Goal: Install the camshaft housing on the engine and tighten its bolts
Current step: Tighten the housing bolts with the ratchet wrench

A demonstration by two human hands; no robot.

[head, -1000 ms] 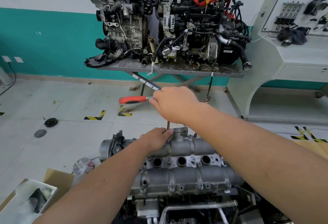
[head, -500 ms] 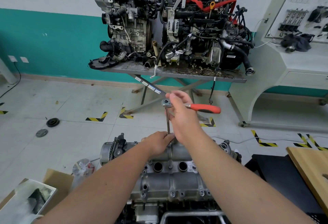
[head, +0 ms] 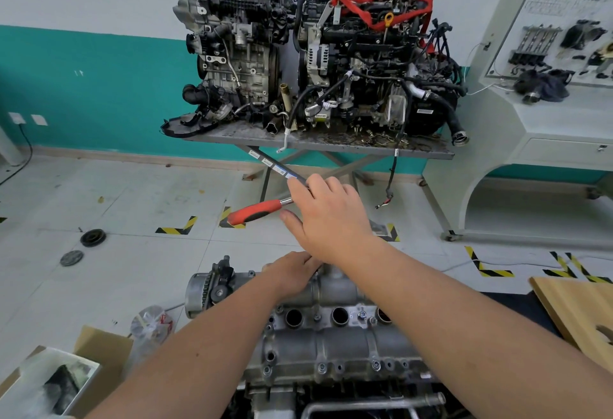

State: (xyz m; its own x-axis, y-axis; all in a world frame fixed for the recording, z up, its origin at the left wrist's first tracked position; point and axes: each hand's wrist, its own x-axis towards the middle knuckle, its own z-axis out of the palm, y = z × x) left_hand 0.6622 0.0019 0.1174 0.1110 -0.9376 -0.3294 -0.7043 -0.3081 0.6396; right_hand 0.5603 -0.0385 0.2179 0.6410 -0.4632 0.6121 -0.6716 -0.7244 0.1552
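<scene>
Red ratchet handle (head: 255,212) now left of right grip (head: 330,216), swung back from right side half second ago; grip clamped on ratchet head. Left grip (head: 292,271) closed around extension, steadying it at housing (head: 335,335) far edge, below right grip. Judgement: mid-tightening, more strokes needed.

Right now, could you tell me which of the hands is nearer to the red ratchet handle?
The right hand: it is on the ratchet's head end, the red ratchet handle jutting out just beside it. The left hand sits lower, resting on the camshaft housing.
</scene>
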